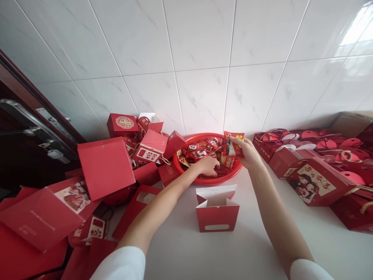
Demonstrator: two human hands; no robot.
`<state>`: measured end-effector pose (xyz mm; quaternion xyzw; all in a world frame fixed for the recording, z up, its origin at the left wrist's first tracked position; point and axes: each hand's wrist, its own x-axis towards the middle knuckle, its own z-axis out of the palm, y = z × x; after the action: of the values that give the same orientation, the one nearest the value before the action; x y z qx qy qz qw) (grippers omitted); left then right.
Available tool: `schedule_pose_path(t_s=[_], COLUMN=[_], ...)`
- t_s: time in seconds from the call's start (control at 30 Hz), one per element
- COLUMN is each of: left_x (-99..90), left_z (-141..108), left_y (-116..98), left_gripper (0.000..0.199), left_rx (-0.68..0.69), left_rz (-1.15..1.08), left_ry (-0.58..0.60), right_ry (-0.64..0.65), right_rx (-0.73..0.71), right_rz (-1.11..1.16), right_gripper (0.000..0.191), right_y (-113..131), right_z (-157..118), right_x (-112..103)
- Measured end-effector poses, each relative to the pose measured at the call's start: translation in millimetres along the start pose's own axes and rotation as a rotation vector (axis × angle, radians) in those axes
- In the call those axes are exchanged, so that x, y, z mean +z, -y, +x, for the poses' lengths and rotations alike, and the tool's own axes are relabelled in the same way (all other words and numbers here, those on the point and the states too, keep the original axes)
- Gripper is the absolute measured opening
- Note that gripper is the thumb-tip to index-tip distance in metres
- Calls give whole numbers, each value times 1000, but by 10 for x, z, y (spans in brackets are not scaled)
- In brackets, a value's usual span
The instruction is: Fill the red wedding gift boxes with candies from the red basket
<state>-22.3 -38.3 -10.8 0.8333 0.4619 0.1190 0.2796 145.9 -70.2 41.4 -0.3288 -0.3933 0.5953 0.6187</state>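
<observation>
My left hand [207, 167] reaches into a red plastic basket [223, 179] of wrapped candies [201, 152]. Its fingers curl down among the wrappers, and whatever they pinch is hidden. Over the basket's right side, my right hand [247, 151] grips a red snack packet [233, 144] with a printed front, held upright. In front of the basket stands a small red gift box [218, 217], its top open and its white inside showing. Neither hand touches that box.
Red gift boxes [106, 165] lie in a loose pile on the left, some against the basket. Rows of red boxes with rope handles [313, 181] stand on the right. A white tiled wall [201, 97] rises behind the white table [186, 252]. A door handle [20, 111] is at far left.
</observation>
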Motion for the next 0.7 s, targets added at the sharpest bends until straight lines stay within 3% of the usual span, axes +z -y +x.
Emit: schedule_pose_path(t_s=[0.37, 0.57, 0.7], left_x=[-149, -182, -197], left_z=[-90, -139, -189], left_y=[267, 253, 198], left_gripper=[24, 25, 22], left_rx=[-42, -42, 6], left_rz=[-480, -738, -879], left_ry=[-341, -501, -528], right_ry=[-38, -28, -1], right_rx=[-2, 14, 9], right_rz=[44, 32, 18], right_gripper=[17, 14, 16], right_y=[51, 36, 4], right_z=[10, 16, 22], right_x=[-50, -49, -36])
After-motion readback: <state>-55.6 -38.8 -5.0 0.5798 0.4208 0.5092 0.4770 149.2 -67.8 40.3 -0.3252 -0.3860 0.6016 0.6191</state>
